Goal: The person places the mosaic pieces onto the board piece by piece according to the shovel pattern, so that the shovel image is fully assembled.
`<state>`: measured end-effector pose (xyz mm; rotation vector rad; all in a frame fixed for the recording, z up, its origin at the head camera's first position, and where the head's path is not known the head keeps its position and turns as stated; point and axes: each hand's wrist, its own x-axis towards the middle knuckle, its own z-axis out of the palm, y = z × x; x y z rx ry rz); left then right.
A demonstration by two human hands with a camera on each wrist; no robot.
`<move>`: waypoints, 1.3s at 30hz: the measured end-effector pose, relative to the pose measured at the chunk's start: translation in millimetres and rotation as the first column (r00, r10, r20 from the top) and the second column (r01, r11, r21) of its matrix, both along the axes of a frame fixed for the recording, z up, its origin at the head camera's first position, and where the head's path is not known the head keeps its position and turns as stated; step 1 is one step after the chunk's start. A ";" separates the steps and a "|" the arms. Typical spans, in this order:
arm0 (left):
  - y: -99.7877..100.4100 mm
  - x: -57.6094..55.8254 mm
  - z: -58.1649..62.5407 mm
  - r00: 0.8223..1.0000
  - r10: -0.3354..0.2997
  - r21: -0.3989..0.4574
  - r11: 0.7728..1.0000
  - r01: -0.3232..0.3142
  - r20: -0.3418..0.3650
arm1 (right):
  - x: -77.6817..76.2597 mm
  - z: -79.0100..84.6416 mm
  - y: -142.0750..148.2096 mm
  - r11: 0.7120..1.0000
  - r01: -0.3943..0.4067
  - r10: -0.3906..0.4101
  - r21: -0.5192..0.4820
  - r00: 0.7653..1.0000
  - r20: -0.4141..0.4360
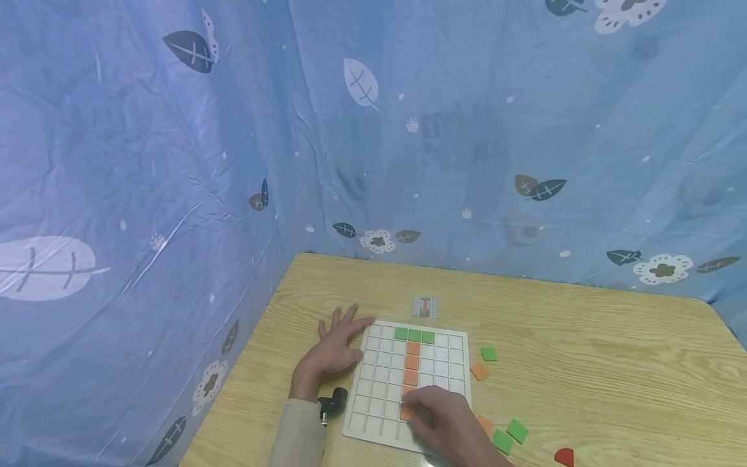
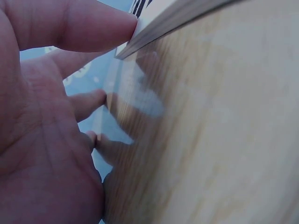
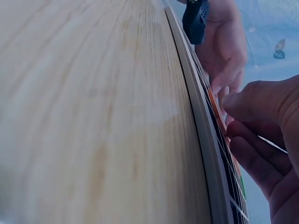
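A white grid board [image 1: 373, 407] lies on the table. Across its far rows run three green squares [image 1: 414, 335], and a column of several orange squares [image 1: 411, 377] leads down from the middle one. My left hand [image 1: 332, 350] rests at the board's left side with fingers spread; its thumb [image 2: 103, 25] touches the board's edge. Over the lower end of the column, my right hand [image 1: 440, 418] has its fingertips at the lowest orange square [image 1: 406, 412], partly covering it. From the right wrist view, thumb and bent fingers stand apart, with no piece visible between them.
A small picture card [image 1: 425, 307] lies beyond the board. To the right are a loose green square [image 1: 489, 354], an orange square [image 1: 480, 371], more green squares [image 1: 517, 431] and a red rounded piece [image 1: 564, 456]. A patterned blue curtain [image 1: 443, 162] hangs behind the wooden table [image 1: 613, 363].
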<state>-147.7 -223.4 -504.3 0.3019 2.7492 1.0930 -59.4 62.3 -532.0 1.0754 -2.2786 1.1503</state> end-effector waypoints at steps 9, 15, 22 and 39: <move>-1.0 -0.1 -1.0 1.000 0.001 0.000 1.000 -0.001 -0.003 | -1.4 2.7 7.2 0.999 -0.013 0.015 -0.052 0.999 0.042; 0.8 0.0 1.5 1.000 -0.005 0.006 1.000 0.005 0.000 | -3.6 23.5 28.8 0.992 0.121 -0.126 0.033 0.959 0.255; 0.6 0.2 1.9 1.000 -0.005 -0.001 1.000 0.005 -0.003 | -13.0 38.3 60.6 0.966 0.249 -0.258 0.072 0.907 0.332; 0.2 0.6 -2.5 1.000 0.006 0.002 1.000 -0.006 0.005 | -43.1 41.6 111.6 0.943 0.302 -0.333 0.140 0.834 0.441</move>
